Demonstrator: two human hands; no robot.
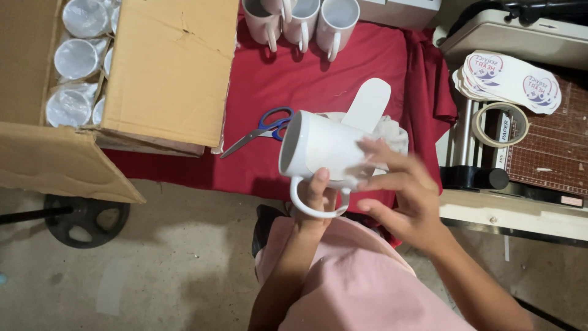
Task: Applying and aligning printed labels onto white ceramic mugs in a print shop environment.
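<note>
While the left hand [318,190] grips the white ceramic mug [321,150] by its handle, the right hand [398,190] presses a white paper strip [369,104] against its wall; wrapping underway, fastening seems next.

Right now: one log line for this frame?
left hand: holds white ceramic mug by handle | right hand: presses white paper strip onto mug | blue-handled scissors: on red cloth

Red-clothed table [367,61] (scissors [260,130], mugs [303,21])

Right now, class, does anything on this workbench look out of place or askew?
Mildly. The scissors lie open on the red cloth, blades apart. A white paper strip sticks up loose behind the mug. Nothing looks spilled or broken.
</note>
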